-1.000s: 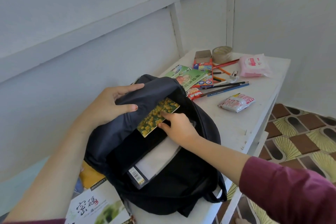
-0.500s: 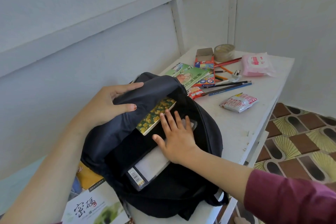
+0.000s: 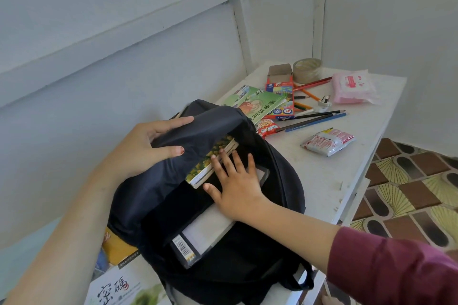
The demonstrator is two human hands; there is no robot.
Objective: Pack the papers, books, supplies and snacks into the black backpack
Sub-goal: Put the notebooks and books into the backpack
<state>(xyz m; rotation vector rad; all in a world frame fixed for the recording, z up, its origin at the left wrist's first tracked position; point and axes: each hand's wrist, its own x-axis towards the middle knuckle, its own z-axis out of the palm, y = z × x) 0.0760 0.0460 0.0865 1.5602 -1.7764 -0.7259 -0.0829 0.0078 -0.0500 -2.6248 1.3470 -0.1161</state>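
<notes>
**A:** Where is the bag?

**B:** The black fabric backpack (image 3: 285,181) lies on the white painted bench (image 3: 334,181), with its mouth gaping toward the wearer.

**A:** And the hands?

**B:** The left hand (image 3: 148,146) grasps the backpack's upper flap, thumb on the front and fingers behind it, and holds it raised. The right hand (image 3: 238,186) is flat with its fingers straight and spread. Its fingertips are against the thin book with a yellow-flower cover (image 3: 210,160), which sits tilted inside the backpack's mouth, half under the flap.

**A:** Anything else inside?

**B:** A flat white book with a barcode label (image 3: 205,233) lies in the mouth beneath the right wrist.

**A:** Outside it?

**B:** Just behind the backpack's top are a green picture book (image 3: 257,104) and a small red snack packet (image 3: 269,127). Farther behind are an open red cardboard pencil box (image 3: 281,96), loose coloured pencils (image 3: 314,121), a clear tape roll (image 3: 307,69) and a pink tissue pack (image 3: 352,89). To the backpack's right, apart from it, is a red-and-white snack packet (image 3: 327,142). At its near left, a white book with black Chinese characters (image 3: 119,290) lies partly underneath.
</notes>
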